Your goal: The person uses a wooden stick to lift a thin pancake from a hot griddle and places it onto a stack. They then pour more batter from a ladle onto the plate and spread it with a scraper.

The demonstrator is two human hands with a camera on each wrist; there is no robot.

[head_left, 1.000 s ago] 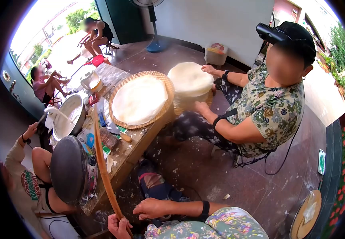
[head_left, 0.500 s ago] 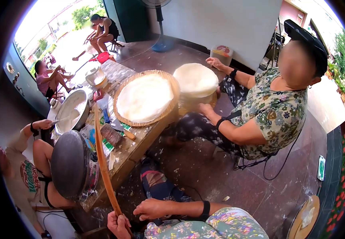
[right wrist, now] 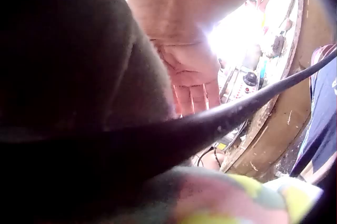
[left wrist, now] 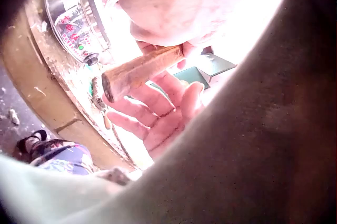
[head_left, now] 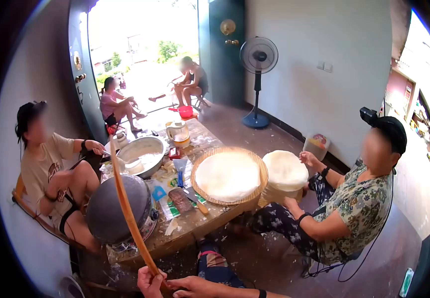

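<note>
My left hand (head_left: 150, 282) grips a long, narrow wooden strip (head_left: 131, 223) close to its lower end. The strip rises upright past a round dark griddle (head_left: 115, 208). In the left wrist view, the blunt end of the strip sticks out below the left hand. There my right hand (left wrist: 163, 111) shows its palm, fingers loosely extended, just past the strip. The right wrist view shows the right palm (right wrist: 192, 69) with straight fingers, partly hidden by a dark strap. In the head view the right fingertips lie right beside the strip and the left hand.
The low table (head_left: 195, 231) bears a metal bowl (head_left: 145, 171) of pale batter, a scraper (head_left: 180, 171), a pitcher (head_left: 178, 133) and a woven tray (head_left: 230, 198) with pale round sheets. A stack of sheets (head_left: 285, 171) stands right of it. People sit left and right; a fan (head_left: 258, 79) stands behind.
The head view has tilted up toward the doorway. My right hand has come closer to the strip and left hand. The person at left has shifted a scoop in the bowl.
</note>
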